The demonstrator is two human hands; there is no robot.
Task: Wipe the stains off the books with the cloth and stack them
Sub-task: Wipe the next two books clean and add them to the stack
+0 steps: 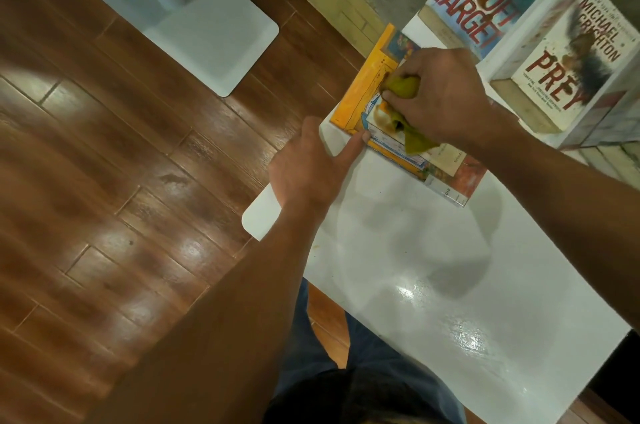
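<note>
Nearest, the left hand (311, 160) braces the yellow book (375, 101) with a straight finger at the desk (433, 285) edge, at twelve o'clock; the right hand (440, 94) clutches the cloth (405, 104), scrubbing its stain; two stained books (540, 32) wait at one o'clock.

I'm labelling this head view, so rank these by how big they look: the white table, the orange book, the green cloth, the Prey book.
1. White table
2. Orange book and Prey book: alike, and hands cover part of the orange one, so unranked
3. Green cloth
</note>
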